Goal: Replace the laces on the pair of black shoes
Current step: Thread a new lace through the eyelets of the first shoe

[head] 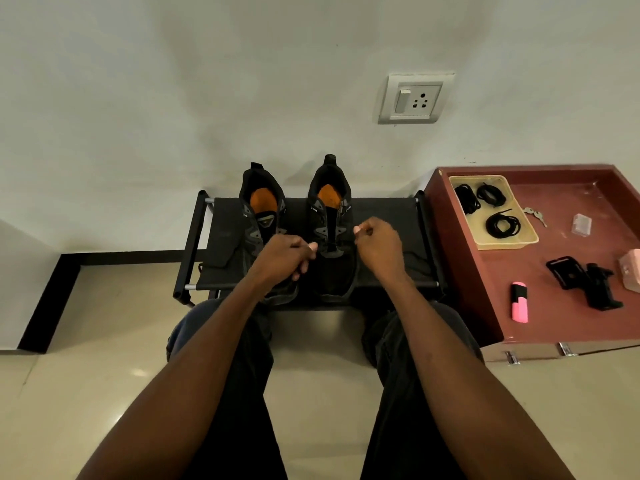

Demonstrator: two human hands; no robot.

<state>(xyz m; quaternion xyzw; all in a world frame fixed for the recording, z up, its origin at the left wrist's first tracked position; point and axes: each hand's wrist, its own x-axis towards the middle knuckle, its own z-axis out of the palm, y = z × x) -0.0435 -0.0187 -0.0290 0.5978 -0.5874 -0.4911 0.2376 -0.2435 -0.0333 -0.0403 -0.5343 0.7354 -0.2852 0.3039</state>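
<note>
Two black shoes with orange insoles stand side by side on a low black rack point(384, 216), toes toward me. The left shoe point(258, 209) shows no lace in its eyelets. The right shoe point(332, 216) has a black lace point(330, 252) at its lowest eyelets. My left hand point(287, 254) pinches one end of that lace just left of the shoe. My right hand point(379, 240) pinches the other end on the shoe's right side. Both hands are curled. The thin lace ends are hard to make out.
A beige tray point(519, 237) with three coiled black laces point(504, 225) sits on a reddish-brown table point(554, 323) at right, beside keys, a pink highlighter point(519, 303) and a black phone holder point(585, 282). The wall stands right behind the rack. My knees are below it.
</note>
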